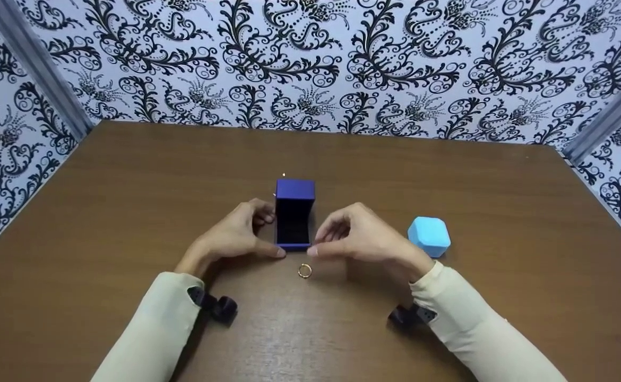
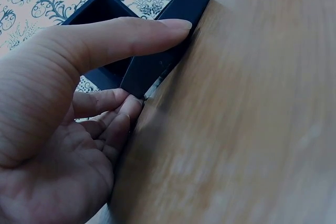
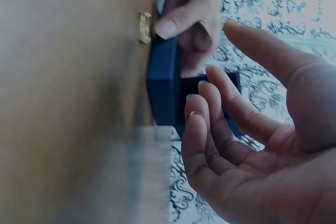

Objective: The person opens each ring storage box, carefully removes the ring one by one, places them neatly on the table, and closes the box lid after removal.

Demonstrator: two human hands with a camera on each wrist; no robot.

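Note:
A dark blue ring box (image 1: 295, 190) stands on the table with its lid raised and its dark inside facing me. My left hand (image 1: 239, 231) grips it; in the left wrist view the thumb (image 2: 152, 36) lies across the front of the base and the other fingers are bent at its side. At the box's right side is my right hand (image 1: 361, 233), its fingers loosely bent. In the right wrist view, a gap shows between its thumb (image 3: 262, 48) and fingers, with nothing held. A gold ring (image 1: 304, 271) lies on the table just in front of the box.
A light blue rounded box (image 1: 429, 236) sits on the brown wooden table (image 1: 156, 170), close to my right wrist. Just behind the ring box is a tiny bright speck (image 1: 284, 174). Patterned walls (image 1: 310, 63) rise at the table's back and sides.

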